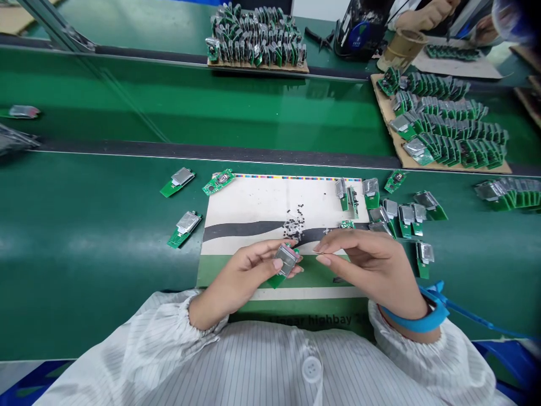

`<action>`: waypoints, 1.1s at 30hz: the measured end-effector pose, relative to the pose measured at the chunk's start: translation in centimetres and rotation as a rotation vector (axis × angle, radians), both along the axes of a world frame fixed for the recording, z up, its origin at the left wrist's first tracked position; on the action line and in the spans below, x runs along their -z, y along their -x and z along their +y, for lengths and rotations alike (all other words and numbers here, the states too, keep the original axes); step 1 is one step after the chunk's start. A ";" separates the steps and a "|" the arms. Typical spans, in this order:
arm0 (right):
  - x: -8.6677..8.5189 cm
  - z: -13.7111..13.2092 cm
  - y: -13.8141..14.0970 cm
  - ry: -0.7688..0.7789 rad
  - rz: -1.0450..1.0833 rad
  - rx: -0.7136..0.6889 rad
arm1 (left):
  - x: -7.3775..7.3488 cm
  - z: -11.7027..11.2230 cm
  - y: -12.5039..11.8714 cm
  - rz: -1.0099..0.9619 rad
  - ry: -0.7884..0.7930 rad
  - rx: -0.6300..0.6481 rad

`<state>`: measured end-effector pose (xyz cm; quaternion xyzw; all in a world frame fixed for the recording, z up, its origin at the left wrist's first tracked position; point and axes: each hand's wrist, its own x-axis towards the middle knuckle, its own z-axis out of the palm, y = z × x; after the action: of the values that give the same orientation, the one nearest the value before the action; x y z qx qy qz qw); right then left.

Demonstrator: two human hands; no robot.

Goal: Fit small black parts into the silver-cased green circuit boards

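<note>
We're pinching silver-topped green board point(286, 260) in left hand point(249, 276), long axis tilting up-right; we're holding right hand point(366, 270) just right of board, fingertips pressed together, any held item too small to tell.

Glossy green worktop point(84, 282), long, running left to right across the view. Along its far edge, a straight dark grey strip point(211, 149) with a thin pale line beside it. Beyond that, a second glossy green surface point(190, 107), parallel, then another dark strip point(143, 56) and a third green surface point(127, 22). Slanted silver aluminium profile rail point(54, 25) at upper left. Plain white wall panel point(321, 14) past the farthest surface. Blue plastic seat point(502, 361) at lower right, just below the near edge of the worktop. Bright, even light; pale glare band point(63, 245) across the worktop's left side, reflections on the middle surface.
</note>
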<state>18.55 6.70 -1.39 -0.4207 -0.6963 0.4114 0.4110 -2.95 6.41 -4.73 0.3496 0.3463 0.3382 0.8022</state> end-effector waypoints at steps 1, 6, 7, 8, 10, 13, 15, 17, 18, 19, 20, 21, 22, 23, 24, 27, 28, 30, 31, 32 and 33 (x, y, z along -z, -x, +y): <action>0.0 -0.1 0.2 -0.005 0.015 0.014 | 0.0 0.0 0.0 0.020 -0.031 0.009; -0.4 -0.6 1.5 -0.086 -0.046 0.076 | -0.3 -0.2 0.0 0.090 -0.110 0.026; -0.4 -0.7 1.7 -0.131 -0.077 0.070 | -0.3 -0.3 0.0 0.092 -0.103 0.018; -0.5 -0.7 1.9 -0.172 -0.108 0.058 | -0.4 -0.3 0.0 0.090 -0.088 0.008; -0.6 -0.8 2.1 -0.216 -0.158 0.043 | -0.4 -0.4 0.0 0.068 -0.051 -0.006; -0.9 -1.0 2.1 -0.231 -0.229 0.020 | -0.5 -0.5 0.0 0.011 0.000 -0.018; -0.9 -1.1 2.0 -0.276 -0.270 0.014 | -0.6 -0.4 -0.1 -0.017 0.014 -0.023; -0.9 -1.1 2.0 -0.341 -0.294 0.018 | -0.7 -0.4 -0.1 -0.017 0.018 -0.025; -0.9 -1.1 2.0 -0.362 -0.290 0.023 | -0.7 -0.4 -0.1 -0.009 0.017 -0.026; -0.8 -1.1 2.1 -0.372 -0.275 0.033 | -0.8 -0.4 -0.1 0.000 0.018 -0.028; -0.7 -1.2 2.2 -0.372 -0.251 0.045 | -0.8 -0.4 -0.1 0.007 0.016 -0.027; -0.7 -1.2 2.4 -0.362 -0.224 0.056 | -0.7 -0.4 -0.1 0.011 0.015 -0.025; -0.6 -1.2 2.5 -0.353 -0.199 0.068 | -0.7 -0.4 0.0 0.010 0.016 -0.023; -0.5 -1.3 2.6 -0.349 -0.179 0.077 | -0.6 -0.5 0.0 0.009 0.020 -0.020; -0.5 -1.3 2.8 -0.352 -0.169 0.085 | -0.6 -0.5 0.0 0.007 0.025 -0.018; -0.4 -1.2 3.1 -0.379 -0.154 0.090 | -0.5 -0.5 0.0 -0.001 0.030 -0.011; -0.4 -1.2 3.1 -0.390 -0.148 0.090 | -0.5 -0.5 0.0 -0.009 0.025 -0.009; -0.3 -1.1 3.1 -0.415 -0.135 0.086 | -0.5 -0.5 -0.1 -0.028 0.011 -0.001; -0.3 -1.0 3.1 -0.431 -0.130 0.083 | -0.6 -0.5 -0.1 -0.034 0.006 0.002; -0.2 -1.0 3.1 -0.443 -0.130 0.083 | -0.6 -0.5 0.0 -0.037 0.004 0.005; -0.2 -1.0 3.1 -0.451 -0.138 0.084 | -0.6 -0.5 0.0 -0.036 0.004 0.008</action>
<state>15.41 5.71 -1.19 -0.3738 -0.7789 0.1982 0.4629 -2.91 5.93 -4.11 0.3433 0.3309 0.3407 0.8102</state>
